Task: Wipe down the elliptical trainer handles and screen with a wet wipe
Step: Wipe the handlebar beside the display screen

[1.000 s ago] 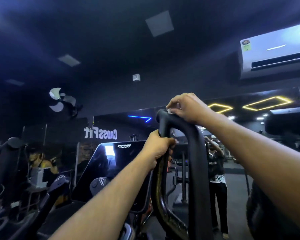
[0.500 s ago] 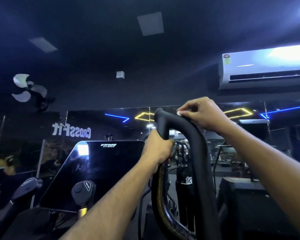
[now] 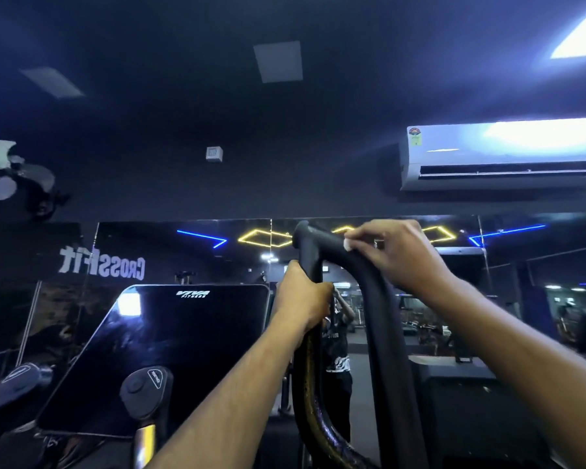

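A black looped elliptical handle (image 3: 383,319) rises in the middle of the view. My left hand (image 3: 303,297) grips its left upright just below the top bend. My right hand (image 3: 394,253) lies over the curved top right part and pinches a small white wet wipe (image 3: 347,244) against the foam; only a corner of the wipe shows under my fingers. The dark glossy console screen (image 3: 170,353), marked with a white logo, tilts at the lower left.
Two short fixed grips (image 3: 146,390) (image 3: 12,384) stand in front of the screen. A wall mirror (image 3: 508,299) behind reflects the gym and a person. An air conditioner (image 3: 501,154) hangs at the upper right, a fan (image 3: 11,174) at the left.
My right hand has slid from the top bend down the right curve of the handle, and the wipe's corner now shows. The view has swung right. My left hand keeps its grip.
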